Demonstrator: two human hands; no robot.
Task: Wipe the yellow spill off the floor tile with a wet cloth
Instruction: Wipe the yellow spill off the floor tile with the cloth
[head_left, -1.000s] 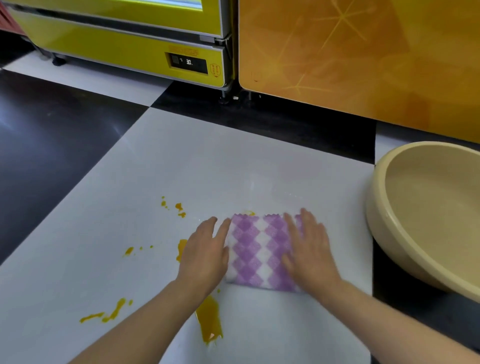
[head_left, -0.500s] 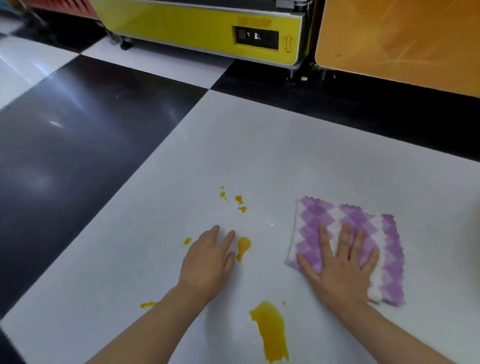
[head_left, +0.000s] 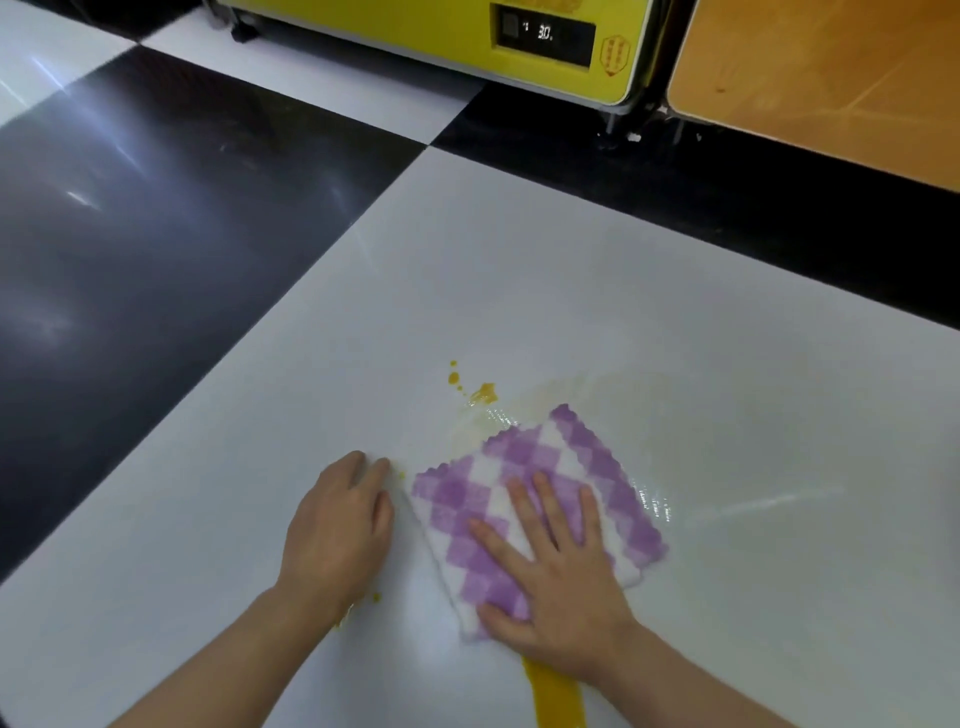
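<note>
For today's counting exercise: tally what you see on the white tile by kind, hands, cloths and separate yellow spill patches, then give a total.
Hands: 2, left hand and right hand
Cloths: 1, cloth
Yellow spill patches clearly visible: 3, far drops, big streak, specks by the left wrist
Total: 6

The white floor tile (head_left: 597, 291) lies open on its far half and at the right. At the near middle, the tile is occupied by the left hand (head_left: 337, 535), the cloth (head_left: 524, 499) and the right hand (head_left: 566, 587). At the far edge, passage is blocked by a yellow appliance (head_left: 441, 31) and an orange panel (head_left: 831, 88).
</note>
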